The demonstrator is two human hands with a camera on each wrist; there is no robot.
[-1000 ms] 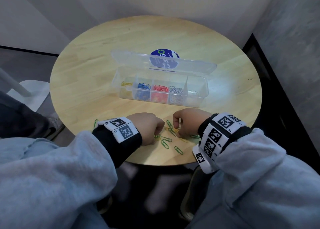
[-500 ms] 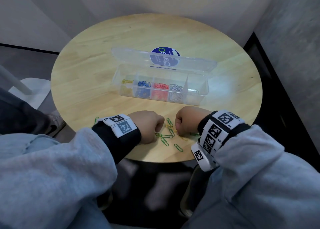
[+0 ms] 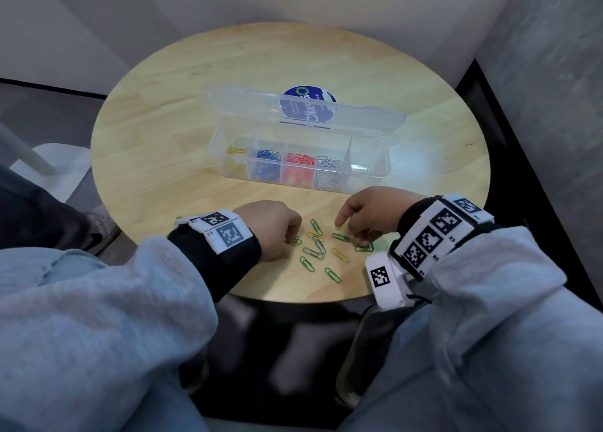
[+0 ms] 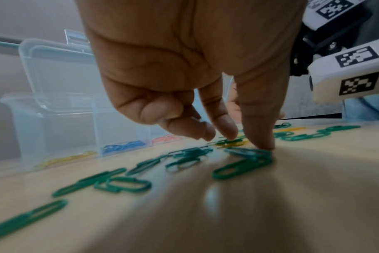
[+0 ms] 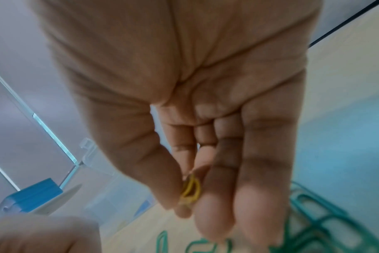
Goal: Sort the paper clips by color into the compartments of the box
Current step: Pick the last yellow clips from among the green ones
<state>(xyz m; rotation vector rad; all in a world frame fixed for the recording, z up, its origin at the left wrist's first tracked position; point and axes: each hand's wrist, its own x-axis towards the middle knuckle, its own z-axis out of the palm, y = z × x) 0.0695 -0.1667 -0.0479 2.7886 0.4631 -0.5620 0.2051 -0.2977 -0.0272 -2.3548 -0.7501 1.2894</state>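
A clear compartment box (image 3: 372,177) stands open mid-table, holding yellow (image 3: 236,151), blue (image 3: 269,156), red (image 3: 300,159) and silver clips (image 3: 329,164) in separate sections. Loose green clips (image 3: 316,226) and a yellow clip (image 3: 340,254) lie near the front edge between my hands. My left hand (image 3: 274,229) is low over them; its thumb (image 4: 262,137) presses on a green clip (image 4: 242,166), the index tip just apart. My right hand (image 3: 365,216) is raised a little and pinches a yellow clip (image 5: 190,190) between thumb and fingertips.
The round wooden table (image 3: 163,121) ends just before my lap. The box's lid (image 3: 359,118) leans back behind the box, carrying a blue label. One green clip (image 3: 177,219) lies beside my left wrist. A white object (image 3: 58,164) and a shoe (image 3: 101,223) are on the floor to the left.
My right hand has risen off the pile and drawn to the right with a yellow clip pinched in it. The left hand has stayed at the clips.
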